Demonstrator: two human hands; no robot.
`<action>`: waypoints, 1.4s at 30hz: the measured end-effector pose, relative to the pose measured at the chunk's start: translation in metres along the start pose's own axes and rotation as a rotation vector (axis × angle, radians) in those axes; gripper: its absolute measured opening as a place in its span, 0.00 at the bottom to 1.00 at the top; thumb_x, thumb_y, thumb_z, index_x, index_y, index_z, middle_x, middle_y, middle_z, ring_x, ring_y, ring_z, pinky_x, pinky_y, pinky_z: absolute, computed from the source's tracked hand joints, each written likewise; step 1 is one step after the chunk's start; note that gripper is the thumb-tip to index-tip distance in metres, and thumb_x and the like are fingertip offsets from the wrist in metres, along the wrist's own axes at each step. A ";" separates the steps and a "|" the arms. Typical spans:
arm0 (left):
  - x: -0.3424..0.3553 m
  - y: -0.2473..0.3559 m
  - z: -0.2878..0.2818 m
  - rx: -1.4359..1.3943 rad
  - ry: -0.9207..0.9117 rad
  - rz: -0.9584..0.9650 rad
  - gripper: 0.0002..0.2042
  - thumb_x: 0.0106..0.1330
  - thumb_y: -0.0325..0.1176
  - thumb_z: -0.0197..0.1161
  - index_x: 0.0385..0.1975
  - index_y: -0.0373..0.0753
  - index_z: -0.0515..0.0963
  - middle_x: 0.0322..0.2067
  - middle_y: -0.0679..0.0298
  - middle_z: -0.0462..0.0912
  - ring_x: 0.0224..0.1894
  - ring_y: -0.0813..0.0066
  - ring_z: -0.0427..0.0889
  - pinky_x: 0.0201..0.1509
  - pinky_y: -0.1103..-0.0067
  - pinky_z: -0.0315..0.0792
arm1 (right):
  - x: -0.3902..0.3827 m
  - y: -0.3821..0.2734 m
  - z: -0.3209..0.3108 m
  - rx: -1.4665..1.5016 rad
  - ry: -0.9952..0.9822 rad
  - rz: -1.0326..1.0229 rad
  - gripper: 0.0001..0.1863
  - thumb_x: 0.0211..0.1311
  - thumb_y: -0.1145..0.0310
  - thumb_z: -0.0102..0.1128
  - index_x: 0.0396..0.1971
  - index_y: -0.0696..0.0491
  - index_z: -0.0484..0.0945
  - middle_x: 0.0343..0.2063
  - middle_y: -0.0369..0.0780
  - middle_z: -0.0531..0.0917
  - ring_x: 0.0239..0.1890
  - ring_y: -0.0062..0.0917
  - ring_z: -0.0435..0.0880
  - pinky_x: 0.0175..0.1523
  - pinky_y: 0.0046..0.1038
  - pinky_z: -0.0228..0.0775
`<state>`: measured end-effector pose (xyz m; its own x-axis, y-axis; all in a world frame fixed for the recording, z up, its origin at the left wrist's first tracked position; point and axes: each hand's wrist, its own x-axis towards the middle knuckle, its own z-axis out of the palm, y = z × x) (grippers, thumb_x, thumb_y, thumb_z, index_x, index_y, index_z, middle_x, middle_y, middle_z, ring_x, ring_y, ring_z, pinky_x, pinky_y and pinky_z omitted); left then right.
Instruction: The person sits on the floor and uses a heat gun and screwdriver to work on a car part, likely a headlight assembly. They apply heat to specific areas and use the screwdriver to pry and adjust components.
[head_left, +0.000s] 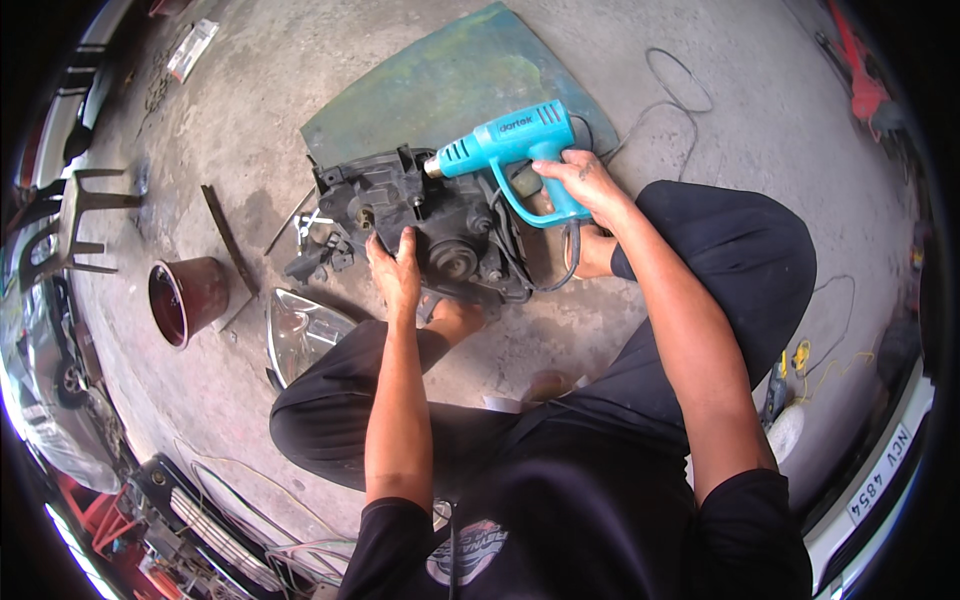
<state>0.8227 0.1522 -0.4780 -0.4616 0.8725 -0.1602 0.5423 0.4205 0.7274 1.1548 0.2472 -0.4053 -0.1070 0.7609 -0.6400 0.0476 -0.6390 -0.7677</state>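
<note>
My right hand [580, 182] is wrapped round the handle of a turquoise heat gun [515, 140]. Its metal nozzle points left, close over the upper part of a black car headlight housing [455, 225]; whether they touch I cannot tell. The housing lies in front of me between my feet, its back side with round caps and moulded ribs facing up. My left hand [396, 268] rests on the housing's near left part, thumb and fingers spread. A power cord drops from the gun's handle and loops beside the housing.
A greenish worn panel [440, 85] lies beyond the housing. To the left are a clear headlight lens [300, 335], a dark red bucket [188, 300], a dark strip [228, 238] and an overturned plastic chair [75, 225]. A cable [690, 110] runs over the concrete at the right.
</note>
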 end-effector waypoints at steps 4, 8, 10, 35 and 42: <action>-0.001 0.002 0.000 -0.026 -0.001 -0.011 0.42 0.70 0.54 0.67 0.69 0.21 0.64 0.68 0.34 0.69 0.72 0.39 0.67 0.76 0.61 0.59 | 0.000 0.000 0.001 -0.010 0.006 0.003 0.17 0.69 0.61 0.69 0.44 0.60 0.80 0.32 0.43 0.84 0.32 0.27 0.86 0.33 0.32 0.81; -0.002 0.003 0.000 -0.061 -0.014 -0.030 0.41 0.70 0.53 0.67 0.70 0.22 0.64 0.69 0.35 0.67 0.73 0.38 0.65 0.77 0.60 0.57 | 0.003 0.006 0.000 0.010 0.018 -0.016 0.20 0.68 0.59 0.69 0.47 0.63 0.82 0.32 0.44 0.86 0.28 0.28 0.87 0.34 0.31 0.82; -0.001 0.002 -0.001 -0.061 -0.003 -0.028 0.41 0.69 0.52 0.67 0.69 0.22 0.65 0.69 0.35 0.68 0.72 0.38 0.66 0.77 0.60 0.57 | 0.004 0.007 0.000 0.007 0.016 -0.012 0.21 0.68 0.59 0.69 0.47 0.63 0.82 0.32 0.44 0.86 0.29 0.28 0.87 0.34 0.31 0.82; 0.005 -0.003 -0.010 -0.065 -0.161 -0.041 0.45 0.70 0.56 0.64 0.74 0.24 0.59 0.73 0.30 0.61 0.75 0.33 0.61 0.79 0.62 0.55 | 0.000 0.002 -0.004 -0.001 0.007 -0.020 0.16 0.69 0.60 0.69 0.42 0.60 0.80 0.31 0.42 0.83 0.31 0.26 0.85 0.33 0.32 0.81; 0.006 -0.010 -0.010 -0.046 -0.164 -0.030 0.45 0.70 0.57 0.62 0.74 0.25 0.58 0.74 0.33 0.58 0.76 0.30 0.57 0.81 0.60 0.50 | -0.001 0.002 -0.001 -0.011 0.010 -0.016 0.17 0.69 0.60 0.69 0.43 0.60 0.80 0.32 0.42 0.83 0.31 0.26 0.86 0.33 0.31 0.81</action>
<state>0.8073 0.1503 -0.4793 -0.3540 0.8903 -0.2864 0.4955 0.4383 0.7499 1.1555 0.2456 -0.4059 -0.0975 0.7720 -0.6281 0.0569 -0.6257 -0.7780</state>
